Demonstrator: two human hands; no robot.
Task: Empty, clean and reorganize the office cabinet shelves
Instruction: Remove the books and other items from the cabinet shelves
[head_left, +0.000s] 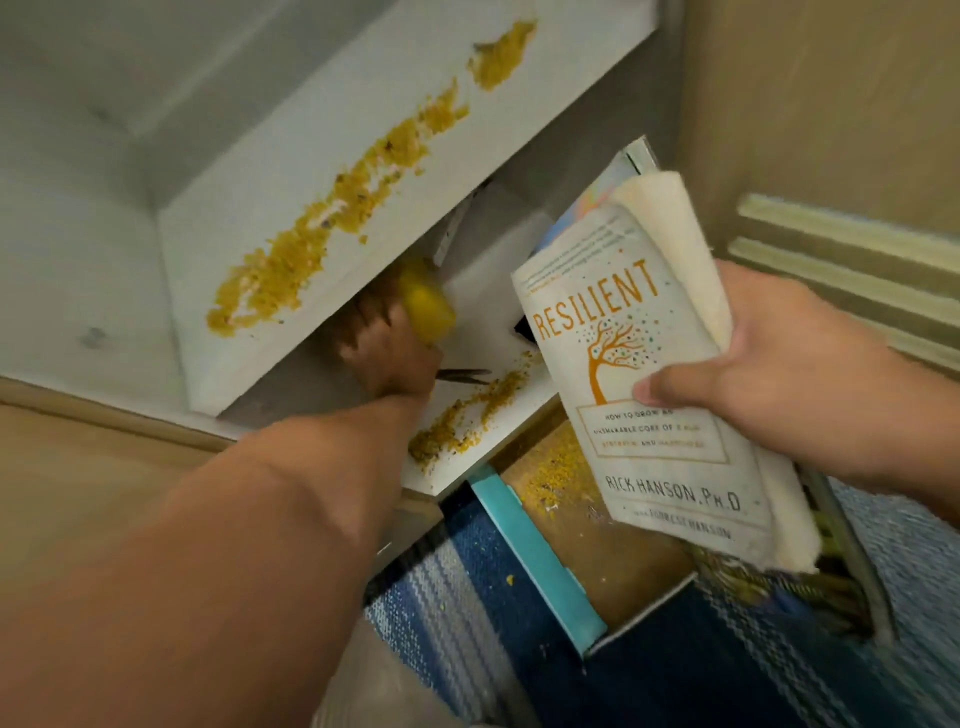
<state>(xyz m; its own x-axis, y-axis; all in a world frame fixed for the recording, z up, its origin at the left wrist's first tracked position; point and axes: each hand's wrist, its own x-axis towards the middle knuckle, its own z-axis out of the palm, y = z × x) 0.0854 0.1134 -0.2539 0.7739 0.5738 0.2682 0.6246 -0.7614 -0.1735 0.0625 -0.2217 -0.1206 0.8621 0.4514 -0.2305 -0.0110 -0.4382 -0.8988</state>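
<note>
The head view looks steeply down into a white cabinet, and its upper shelf (363, 171) serves as the landmark: a smooth, flat white board carrying a long, grainy trail of yellow crumbs (332, 208) along its length. Directly beneath that shelf's front edge, the left hand (387, 345) reaches into the lower compartment with its fingers curled round a rounded yellow object (426, 301), soft-looking like a sponge, though its material cannot be told for sure. The lower shelf (488, 322) below it is the same smooth white and bears a smaller scatter of crumbs plus a thin dark item (465, 375), too blurred to identify. To the right of the upper shelf, the right hand (769, 379) grips a paperback book (649, 395) with a matte white cover, an orange tree drawing and the title "RESILIENT"; the thumb presses on the cover and a folded cream cloth (670, 228) with a fuzzy nap is held against the book's back. Below both shelves lie a teal-edged brown book (582, 525) dusted with crumbs and a woven blue striped rug (467, 597).
</note>
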